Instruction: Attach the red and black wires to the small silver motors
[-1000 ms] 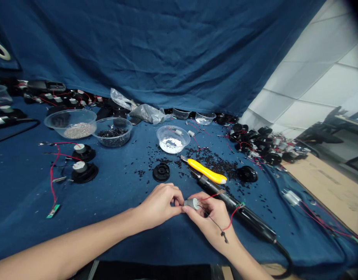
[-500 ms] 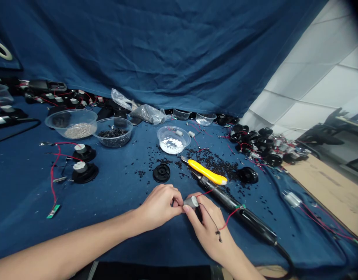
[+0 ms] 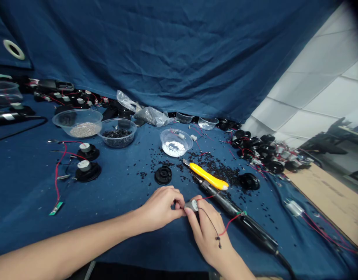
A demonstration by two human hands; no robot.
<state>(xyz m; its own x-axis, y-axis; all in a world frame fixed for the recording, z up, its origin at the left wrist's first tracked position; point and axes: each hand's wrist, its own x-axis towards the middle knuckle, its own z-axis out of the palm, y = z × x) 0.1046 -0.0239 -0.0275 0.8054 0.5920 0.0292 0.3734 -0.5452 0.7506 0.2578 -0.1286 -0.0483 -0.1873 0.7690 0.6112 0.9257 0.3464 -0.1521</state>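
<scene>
Between my two hands is a small grey motor [image 3: 192,205] with a white end, its red and black wires trailing over my right hand. My right hand [image 3: 209,229] is closed round the motor, thumb on its near side. At the motor's other end, my left hand [image 3: 164,206] pinches with thumb and forefinger; what those fingertips grip is hidden. A round black plastic housing [image 3: 163,175] lies just beyond my left hand. To the right rest a yellow utility knife [image 3: 209,177] and a black corded power tool [image 3: 240,214], with a small green circuit board [image 3: 242,213] on the tool.
Clear bowls of silvery bits [image 3: 77,112], black screws [image 3: 117,134] and white pieces [image 3: 176,142] stand beyond my hands. Black granules [image 3: 216,165] are scattered past the knife. Wired motor assemblies [image 3: 87,171] sit at left; a heap of similar parts [image 3: 269,153] lies at right.
The view has shifted slightly, so the scene sits a little further right. Both hands stay on the motor with almost the same grip.
</scene>
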